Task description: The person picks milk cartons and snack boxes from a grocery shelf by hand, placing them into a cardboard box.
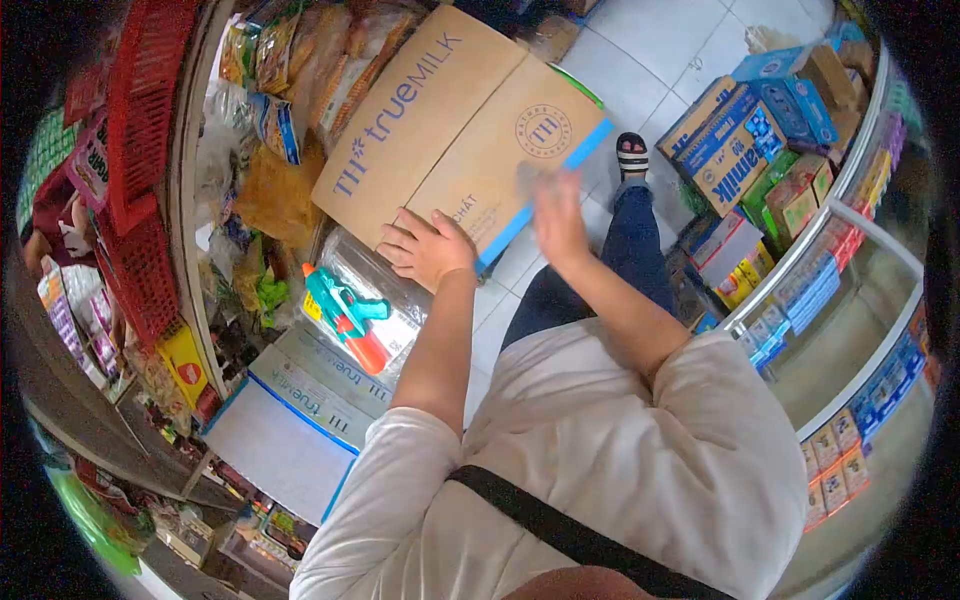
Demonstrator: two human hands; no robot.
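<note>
A large brown cardboard milk carton box [470,130], printed with blue lettering and edged in blue, lies in front of me. My left hand [430,248] rests flat on its near side with the fingers spread. Over the blue-edged right side of the box is my right hand [560,222], its fingers smeared by motion. A greyish blur sits at those fingertips, and I cannot make out what it is. Beside my left forearm, a teal and orange toy gun [348,312] lies on a plastic-wrapped package.
Stacked milk cartons [325,390] stand at lower left. Bagged goods [270,130] and red plastic baskets [145,180] line the left. Opened boxes [725,145] sit on the tiled floor [650,50] at right, beside a curved glass display case [850,310].
</note>
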